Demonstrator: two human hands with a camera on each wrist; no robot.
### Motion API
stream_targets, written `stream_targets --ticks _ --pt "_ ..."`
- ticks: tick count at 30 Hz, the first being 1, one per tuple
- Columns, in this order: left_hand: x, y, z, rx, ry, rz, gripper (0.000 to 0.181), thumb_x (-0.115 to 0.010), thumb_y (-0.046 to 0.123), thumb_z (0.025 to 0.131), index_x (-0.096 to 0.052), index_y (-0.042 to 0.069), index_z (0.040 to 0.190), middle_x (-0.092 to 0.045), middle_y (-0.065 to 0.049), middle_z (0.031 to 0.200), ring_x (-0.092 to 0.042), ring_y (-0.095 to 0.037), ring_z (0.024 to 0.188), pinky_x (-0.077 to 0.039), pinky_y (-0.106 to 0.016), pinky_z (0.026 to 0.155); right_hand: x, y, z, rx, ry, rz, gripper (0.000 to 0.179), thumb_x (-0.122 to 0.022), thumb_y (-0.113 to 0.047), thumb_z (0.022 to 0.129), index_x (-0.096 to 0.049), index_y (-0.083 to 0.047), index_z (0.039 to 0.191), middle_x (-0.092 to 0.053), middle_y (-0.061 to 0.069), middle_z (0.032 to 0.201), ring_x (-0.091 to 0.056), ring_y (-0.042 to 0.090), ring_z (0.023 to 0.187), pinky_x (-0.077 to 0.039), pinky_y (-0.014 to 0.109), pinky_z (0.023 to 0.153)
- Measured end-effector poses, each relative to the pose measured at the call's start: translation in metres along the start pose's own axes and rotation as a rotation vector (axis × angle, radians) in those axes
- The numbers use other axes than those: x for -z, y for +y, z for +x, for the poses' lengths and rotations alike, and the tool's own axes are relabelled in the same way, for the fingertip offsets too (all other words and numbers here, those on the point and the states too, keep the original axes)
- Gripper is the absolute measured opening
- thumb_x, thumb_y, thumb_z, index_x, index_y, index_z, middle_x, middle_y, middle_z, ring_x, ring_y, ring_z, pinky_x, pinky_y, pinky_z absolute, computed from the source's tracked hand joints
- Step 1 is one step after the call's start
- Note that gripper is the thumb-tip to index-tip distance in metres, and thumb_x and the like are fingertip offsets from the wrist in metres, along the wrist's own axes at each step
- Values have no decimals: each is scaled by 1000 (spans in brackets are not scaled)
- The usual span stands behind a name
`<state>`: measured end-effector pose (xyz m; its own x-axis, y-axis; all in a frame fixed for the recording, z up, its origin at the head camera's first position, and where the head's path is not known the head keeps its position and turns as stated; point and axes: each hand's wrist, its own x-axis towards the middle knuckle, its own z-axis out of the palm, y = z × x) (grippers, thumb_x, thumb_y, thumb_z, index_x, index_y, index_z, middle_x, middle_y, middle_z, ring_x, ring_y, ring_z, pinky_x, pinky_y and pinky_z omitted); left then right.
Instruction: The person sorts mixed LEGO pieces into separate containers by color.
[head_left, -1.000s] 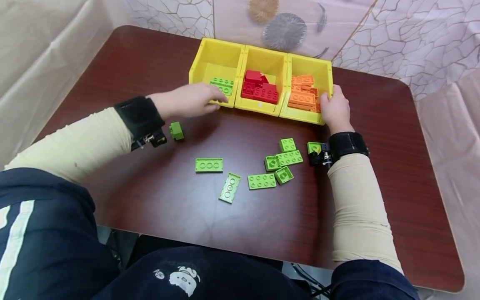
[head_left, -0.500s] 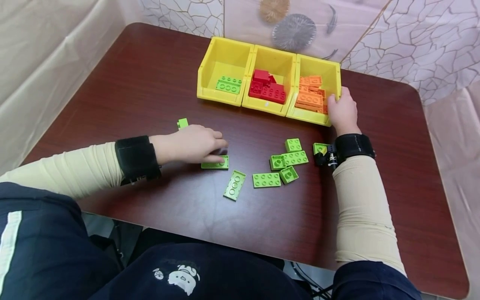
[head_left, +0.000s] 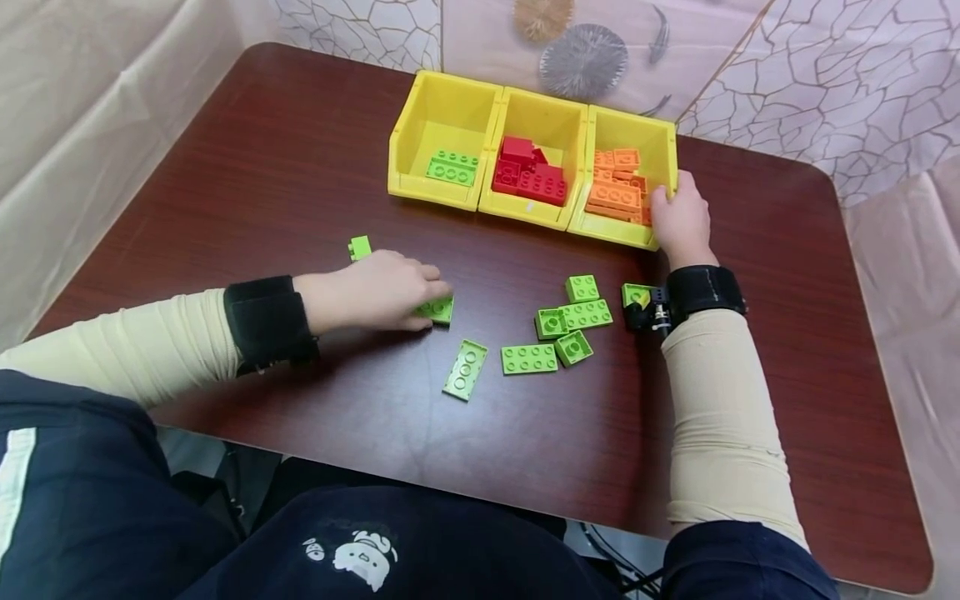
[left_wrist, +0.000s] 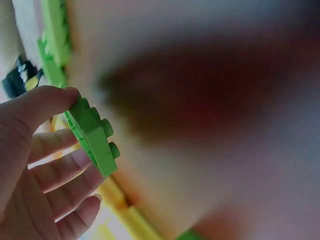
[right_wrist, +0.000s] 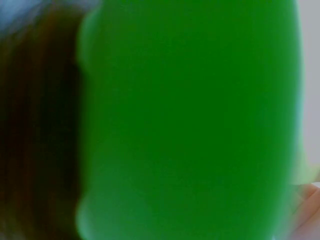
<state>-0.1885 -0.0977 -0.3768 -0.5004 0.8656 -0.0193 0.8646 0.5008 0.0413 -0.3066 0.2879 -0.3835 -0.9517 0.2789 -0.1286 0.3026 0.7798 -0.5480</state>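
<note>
My left hand (head_left: 378, 287) pinches a green building brick (head_left: 437, 311) just over the table. In the left wrist view the thumb is on one end of this brick (left_wrist: 95, 132) and fingers are behind it; its studs face away from the palm. My right hand (head_left: 682, 221) grips the right side wall of the orange bricks' yellow bin (head_left: 663, 142), thumb inside. A green brick (head_left: 634, 295) lies beside the right wrist and fills most of the right wrist view as a blur. A flat green brick (head_left: 465, 369) lies tubes up near my left hand.
Three joined yellow bins stand at the back, with green bricks (head_left: 452, 168), red bricks (head_left: 528, 173) and orange bricks (head_left: 615, 187). Several green bricks (head_left: 528, 359) lie on the table's right middle. Another green brick (head_left: 360, 247) sits behind the left hand.
My left hand has come back from the left bin to a green brick lying tubes up and picked it up; its studs now show. The right hand keeps its grip on the bin.
</note>
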Motion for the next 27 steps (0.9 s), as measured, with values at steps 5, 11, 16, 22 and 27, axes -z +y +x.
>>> stream_targets --ticks 5,11,16,22,27 --pt "26 -20 11 85 69 8 38 -70 29 82 -62 8 112 -61 -6 91 -59 -23 77 -50 -38 64 1 -1 -1 9 17 -2 54 -25 -39 98 -22 -17 147 -46 16 133 -48 32 111 -40 45 90" --pt "48 -49 27 180 99 7 34 -69 26 83 -61 8 110 -60 -9 92 -56 -25 81 -48 -42 64 1 -1 -2 18 23 -6 54 -26 -38 98 -23 -16 147 -47 17 132 -48 32 112 -39 46 91" --pt "54 -77 47 253 83 6 33 -64 23 87 -58 4 114 -57 -12 95 -53 -28 83 -46 -43 68 -1 1 -3 26 29 -8 54 -26 -37 98 -23 -16 147 -47 17 132 -48 32 111 -39 46 92" --pt "58 -108 81 385 20 1 39 -57 20 90 -54 2 125 -56 -17 110 -52 -32 100 -44 -49 82 0 2 -4 27 33 -17 53 -26 -37 98 -23 -16 147 -47 17 132 -48 33 111 -38 46 92" --pt "56 -123 103 444 -44 -57 43 -55 17 91 -50 3 131 -52 -19 121 -49 -34 111 -41 -52 89 0 0 -5 26 37 -8 53 -27 -36 98 -24 -17 147 -48 16 130 -48 32 109 -39 45 91"
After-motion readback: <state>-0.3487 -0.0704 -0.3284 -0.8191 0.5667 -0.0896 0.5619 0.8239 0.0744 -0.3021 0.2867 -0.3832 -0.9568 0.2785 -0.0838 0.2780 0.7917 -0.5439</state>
